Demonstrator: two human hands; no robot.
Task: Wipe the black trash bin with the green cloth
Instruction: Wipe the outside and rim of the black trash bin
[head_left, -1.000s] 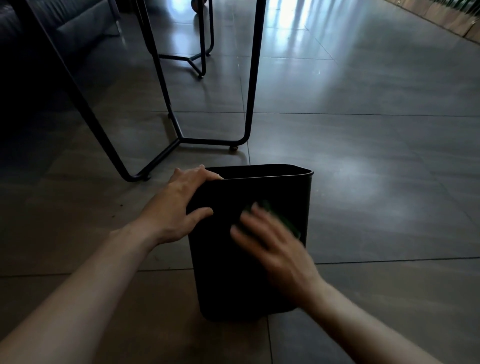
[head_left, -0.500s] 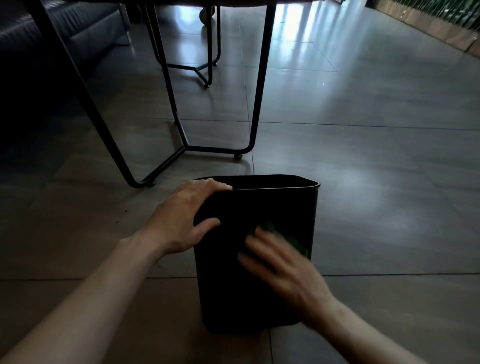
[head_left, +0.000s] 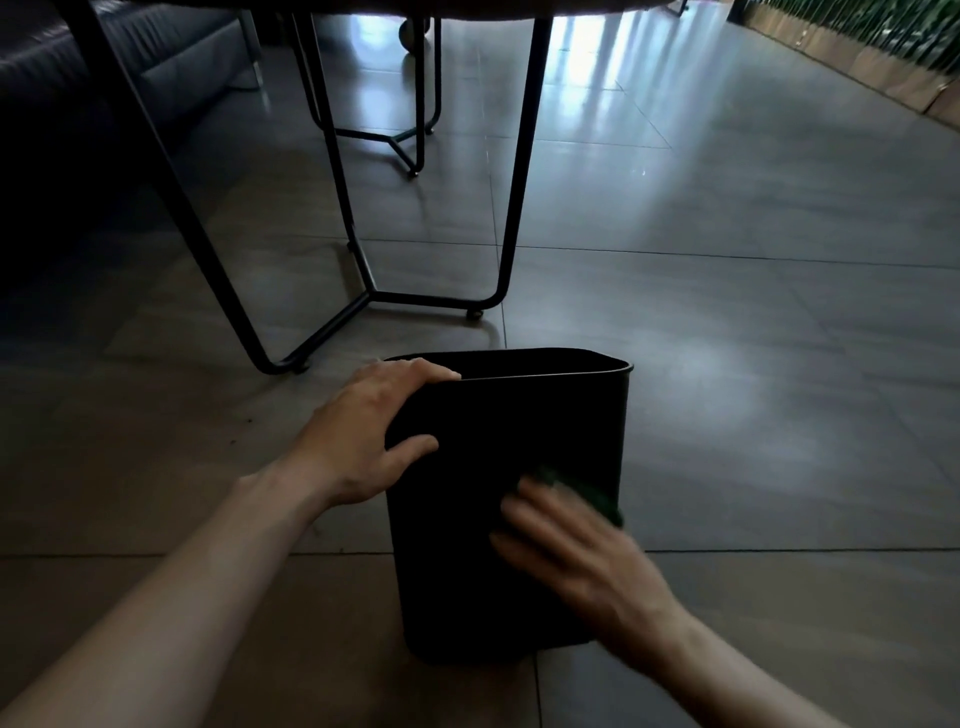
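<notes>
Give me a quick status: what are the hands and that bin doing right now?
Left hand grips black bin at its rim corner. Right hand presses green cloth flat against the near wall. Bin upright on floor; nothing in the way.

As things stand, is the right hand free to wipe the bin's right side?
Probably yes. The right hand presses the cloth near the bin's right edge, only bare floor beyond it.

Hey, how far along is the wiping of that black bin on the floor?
Nothing shows as finished; the bin's surface is too dark to tell wiped from unwiped. In hand: the left hand grips the black trash bin at its top left corner, while the right hand presses the green cloth flat against the near wall, by its right edge. Left: the other walls, the rim and perhaps the inside.
</notes>
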